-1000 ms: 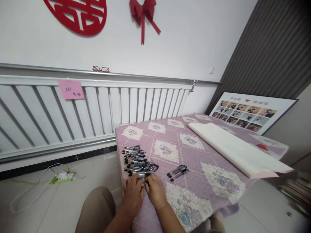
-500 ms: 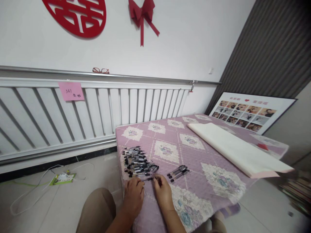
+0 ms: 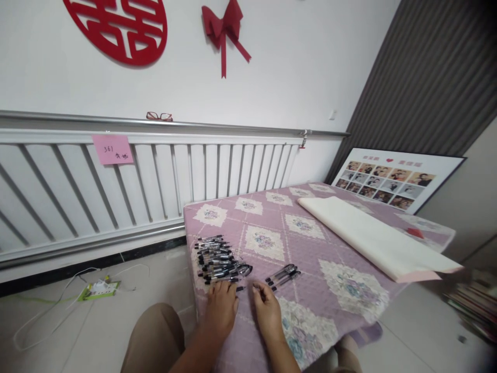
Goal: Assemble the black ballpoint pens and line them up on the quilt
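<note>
White wall [image 3: 272,83] and white radiator [image 3: 251,163] stand behind a counter [image 3: 303,247], which is covered by a mauve quilted cloth with pale floral diamonds. On the wall are a round red cut-out ornament [image 3: 134,58] and a red bow [image 3: 223,25]; a pink note [image 3: 112,149] is fixed on the radiator, and eyeglasses [image 3: 159,117] rest on the pipe above it. Near the left edge of the counter lies a heap of pens [image 3: 217,259], with clear barrels and black ends, placed roughly side by side and partly overlapping. Just in front of this heap is the left hand [image 3: 222,306], its fingers bent and closed over one pen [image 3: 239,288], whose black end comes out toward the right hand [image 3: 268,312]. The right hand is just beside, apart from the left one, with thumb and fingertips brought near together; I cannot tell whether its grip has something small. Beyond its fingers a smaller group of pens [image 3: 280,274] lies on the cloth, separate from the heap. Farther to the right, a folded cream sheet [image 3: 361,235] lies across the counter, and behind it leans a photo board [image 3: 406,165].
</note>
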Motion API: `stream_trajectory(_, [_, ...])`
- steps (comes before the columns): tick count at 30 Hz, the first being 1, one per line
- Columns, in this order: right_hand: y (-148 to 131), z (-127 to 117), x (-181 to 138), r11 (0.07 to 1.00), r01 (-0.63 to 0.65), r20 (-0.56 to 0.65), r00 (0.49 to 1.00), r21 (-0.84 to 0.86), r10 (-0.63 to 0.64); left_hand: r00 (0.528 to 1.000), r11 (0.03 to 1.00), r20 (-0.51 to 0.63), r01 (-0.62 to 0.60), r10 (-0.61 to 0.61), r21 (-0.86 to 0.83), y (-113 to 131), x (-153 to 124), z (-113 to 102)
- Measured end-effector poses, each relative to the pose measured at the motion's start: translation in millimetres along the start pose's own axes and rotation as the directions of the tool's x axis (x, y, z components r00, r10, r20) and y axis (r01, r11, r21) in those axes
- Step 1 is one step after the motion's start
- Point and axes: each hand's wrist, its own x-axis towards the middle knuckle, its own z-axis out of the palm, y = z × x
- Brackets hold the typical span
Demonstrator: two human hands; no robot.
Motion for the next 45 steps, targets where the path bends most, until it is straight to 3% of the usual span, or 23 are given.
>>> stream_trajectory(10, [-4.9,-7.0,-0.8,0.998,-0.053,0.081,0.996,0.041,0.05,0.999,0.997,0.031,0.024,-0.021,-0.078,2.0,1.8,0.4])
stream_trajectory(20, [-3.3,-11.1,0.8,0.996,-0.043,0.137,0.99,0.075,0.033,0.999,0.987,-0.027,-0.021,0.017,-0.158,-1.4,-1.6,1.9])
stream_trajectory(28, [-8.8,-13.8,-1.0,0.999,0.01,0.225,0.974,0.044,-0.02,1.0,0.983,0.002,-0.022,0.023,-0.183,-1.6,-2.8,-1.3])
stream_trajectory(45, [-7.5,-15.1,-0.5,0.998,0.001,0.323,0.946,0.07,-0.024,0.998,0.977,0.03,-0.055,0.062,-0.206,-4.4,-2.1,1.0])
